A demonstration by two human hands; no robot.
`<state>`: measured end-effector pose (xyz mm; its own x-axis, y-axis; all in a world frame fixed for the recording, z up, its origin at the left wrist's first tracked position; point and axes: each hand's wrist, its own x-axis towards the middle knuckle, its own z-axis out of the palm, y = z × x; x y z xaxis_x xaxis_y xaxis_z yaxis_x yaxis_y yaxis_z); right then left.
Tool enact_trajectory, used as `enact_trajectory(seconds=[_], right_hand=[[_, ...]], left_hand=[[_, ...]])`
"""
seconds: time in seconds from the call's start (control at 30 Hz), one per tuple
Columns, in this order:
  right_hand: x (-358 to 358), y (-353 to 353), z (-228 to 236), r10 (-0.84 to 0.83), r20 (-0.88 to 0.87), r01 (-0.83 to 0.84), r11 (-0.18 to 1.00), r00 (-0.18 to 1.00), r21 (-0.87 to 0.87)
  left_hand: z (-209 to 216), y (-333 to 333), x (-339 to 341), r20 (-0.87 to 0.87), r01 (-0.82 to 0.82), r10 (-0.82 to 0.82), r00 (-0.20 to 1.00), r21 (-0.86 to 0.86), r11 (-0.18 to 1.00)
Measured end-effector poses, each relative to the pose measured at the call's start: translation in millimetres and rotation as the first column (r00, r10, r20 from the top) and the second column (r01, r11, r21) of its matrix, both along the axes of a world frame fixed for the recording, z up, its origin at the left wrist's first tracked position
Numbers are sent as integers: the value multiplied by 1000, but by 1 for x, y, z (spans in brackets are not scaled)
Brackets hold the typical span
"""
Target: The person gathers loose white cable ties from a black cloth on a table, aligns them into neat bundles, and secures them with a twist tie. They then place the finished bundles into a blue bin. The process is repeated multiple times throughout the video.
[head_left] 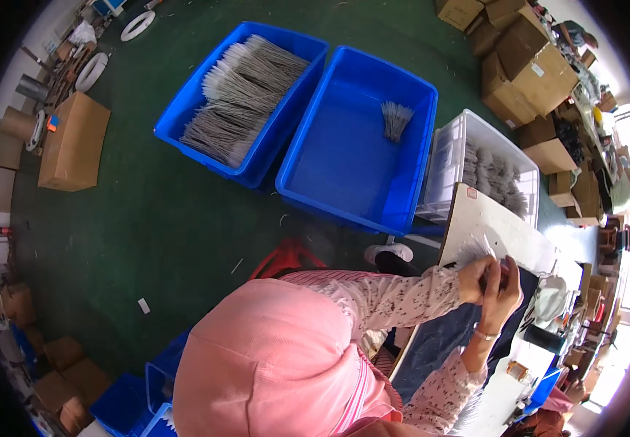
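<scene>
Neither my left hand nor my right hand shows in this view. At the lower middle, a co-worker in a pink head covering [256,349] and flower-printed sleeves leans over a worktable [468,226]. That person's two hands [501,295] come together above the table, fingers bent around something dark and small. White bristles [477,249] fan out beside the fingers; I cannot make out how they are held. A dark cloth or sheet [439,349] covers part of the tabletop under the arms.
A blue tub [167,137] holds many wispy, pale-tipped bundles. Beside it, another blue tub [351,175] has one bristle bundle [396,120]. A white crate [442,156] contains grey bundles. Cardboard boxes [530,76] stack at right, one carton [74,142] at left. A red stool [288,256] stands near the co-worker.
</scene>
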<state>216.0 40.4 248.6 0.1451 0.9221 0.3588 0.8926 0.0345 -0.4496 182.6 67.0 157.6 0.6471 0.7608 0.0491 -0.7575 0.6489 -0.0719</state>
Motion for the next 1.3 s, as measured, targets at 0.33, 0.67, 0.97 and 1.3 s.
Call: enact_trajectory(seconds=[0.33,0.67,0.97,1.3], right_hand=[[-42,-20,41,343,-195,-349,937,919,1],[-24,181,-71,388,21,-385,920,921,-75],[-7,214,-147,510,183,-450,845,840,-289],[-4,219,-141,508,116,-441,823,854,-358]], left_hand=[[17,11,-96,137,405,-403,905,8,914],[-59,111,-207,246,-68,71,967,-18,997],[-238,242,-272,-789,-335,120,602,-114,935],[-380,427,-247,-739,-359,-181,-649,88,929]])
